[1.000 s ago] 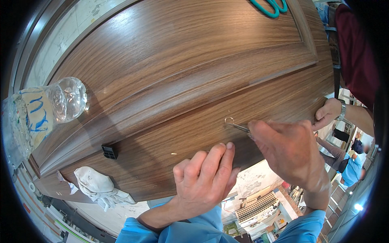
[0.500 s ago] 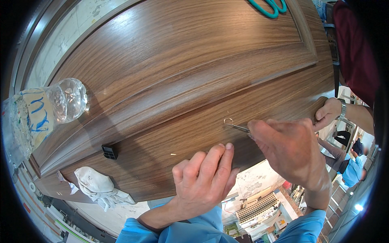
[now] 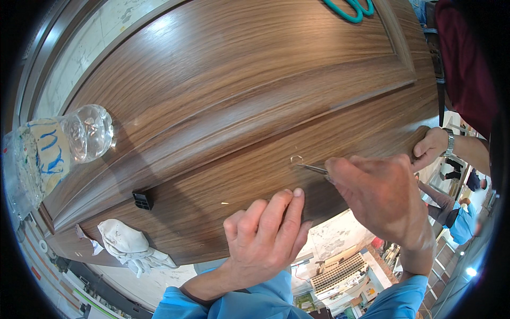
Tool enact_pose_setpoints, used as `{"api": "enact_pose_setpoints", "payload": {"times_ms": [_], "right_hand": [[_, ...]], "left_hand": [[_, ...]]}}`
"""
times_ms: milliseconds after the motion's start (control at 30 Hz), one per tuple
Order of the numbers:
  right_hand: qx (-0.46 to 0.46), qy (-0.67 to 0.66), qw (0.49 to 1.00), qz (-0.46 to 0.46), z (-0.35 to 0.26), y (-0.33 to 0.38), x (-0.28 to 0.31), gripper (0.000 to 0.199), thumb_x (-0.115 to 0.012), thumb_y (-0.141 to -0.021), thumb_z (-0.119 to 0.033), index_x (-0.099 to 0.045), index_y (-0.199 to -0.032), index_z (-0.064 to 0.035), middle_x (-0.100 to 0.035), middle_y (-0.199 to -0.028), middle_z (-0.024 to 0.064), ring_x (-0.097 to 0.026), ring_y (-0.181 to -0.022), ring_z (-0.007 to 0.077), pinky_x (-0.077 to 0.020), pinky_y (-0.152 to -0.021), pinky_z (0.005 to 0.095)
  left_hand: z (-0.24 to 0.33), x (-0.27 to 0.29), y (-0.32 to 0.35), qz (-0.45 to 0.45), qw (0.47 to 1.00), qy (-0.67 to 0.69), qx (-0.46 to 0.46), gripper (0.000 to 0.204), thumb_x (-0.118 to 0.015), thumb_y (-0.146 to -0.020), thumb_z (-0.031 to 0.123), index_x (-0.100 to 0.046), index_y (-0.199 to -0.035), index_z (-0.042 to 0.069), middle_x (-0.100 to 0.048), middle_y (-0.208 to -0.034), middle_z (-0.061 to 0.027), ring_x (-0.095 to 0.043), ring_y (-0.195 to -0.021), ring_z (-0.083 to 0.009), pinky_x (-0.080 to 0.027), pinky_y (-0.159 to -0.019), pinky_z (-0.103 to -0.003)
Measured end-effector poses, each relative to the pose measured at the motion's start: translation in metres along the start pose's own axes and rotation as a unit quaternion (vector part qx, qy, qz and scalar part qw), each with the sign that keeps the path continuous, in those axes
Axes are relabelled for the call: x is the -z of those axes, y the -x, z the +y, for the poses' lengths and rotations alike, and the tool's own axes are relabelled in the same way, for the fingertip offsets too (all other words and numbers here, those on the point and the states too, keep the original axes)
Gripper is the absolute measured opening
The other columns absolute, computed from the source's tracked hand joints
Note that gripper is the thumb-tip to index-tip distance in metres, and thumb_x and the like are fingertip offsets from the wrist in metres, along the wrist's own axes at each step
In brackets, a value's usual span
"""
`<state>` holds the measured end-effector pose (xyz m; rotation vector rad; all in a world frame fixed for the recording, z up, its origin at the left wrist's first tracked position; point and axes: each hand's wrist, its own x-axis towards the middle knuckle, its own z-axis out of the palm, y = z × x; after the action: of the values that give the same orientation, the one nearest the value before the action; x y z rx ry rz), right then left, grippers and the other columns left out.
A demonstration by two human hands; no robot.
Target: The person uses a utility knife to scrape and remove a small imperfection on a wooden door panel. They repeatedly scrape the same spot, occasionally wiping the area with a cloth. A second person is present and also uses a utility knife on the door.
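Note:
A brown wood-grain panel (image 3: 239, 48) fills the middle, with a raised moulding across it. My right hand (image 3: 380, 202) is closed around a slim, pointed metal tool (image 3: 314, 168); its handle is hidden in the fist. The tip touches or nearly touches the panel beside a thin, pale curled shaving (image 3: 297, 158). Near the panel's front edge my left hand (image 3: 265, 231) lies with its fingers stretched out on the wood, holding nothing. A small pale sliver (image 3: 224, 203) is just left of its fingertips.
On the left are a clear plastic bottle (image 3: 90, 135), a small black plastic block (image 3: 142, 200) and a white cloth glove (image 3: 125, 239). Teal-handled scissors (image 3: 350, 9) lie at the far right. Another person's hand (image 3: 431, 144) rests on the panel's right end.
The tool's tip has shifted very slightly rightward relative to the curled shaving. Both hands otherwise stay in place, and the whole view has moved a little.

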<state>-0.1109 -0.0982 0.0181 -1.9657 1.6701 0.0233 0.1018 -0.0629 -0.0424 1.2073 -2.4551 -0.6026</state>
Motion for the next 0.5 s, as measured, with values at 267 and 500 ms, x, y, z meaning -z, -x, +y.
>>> {"api": "enact_pose_setpoints", "payload": {"times_ms": [267, 500], "right_hand": [[0.0, -0.024, 1.0, 0.008, 0.0029, -0.0004, -0.0018, 0.01, -0.067, -0.086, -0.01, -0.058, -0.089, -0.009, -0.065, -0.072, 0.0065, -0.07, -0.067, 0.0263, -0.052, -0.051, 0.0397], [0.01, -0.014, 1.0, 0.011, 0.0041, -0.001, -0.0024, 0.01, -0.067, -0.086, -0.011, -0.058, -0.088, -0.0089, -0.065, -0.071, 0.0064, -0.07, -0.066, 0.0262, -0.0521, -0.051, 0.0396]], "left_hand": [[0.0003, 0.0, -0.0003, -0.002, 1.0, 0.0, 0.001, 0.045, -0.076, -0.083, 0.035, -0.075, -0.118, 0.008, -0.066, -0.121, -0.0025, -0.051, -0.105, -0.0191, -0.034, -0.086, -0.037], [0.0002, -0.0007, -0.0001, 0.001, 1.0, 0.0, -0.001, 0.045, -0.076, -0.082, 0.035, -0.075, -0.118, 0.008, -0.066, -0.122, -0.0024, -0.051, -0.105, -0.0189, -0.034, -0.086, -0.037]]}}
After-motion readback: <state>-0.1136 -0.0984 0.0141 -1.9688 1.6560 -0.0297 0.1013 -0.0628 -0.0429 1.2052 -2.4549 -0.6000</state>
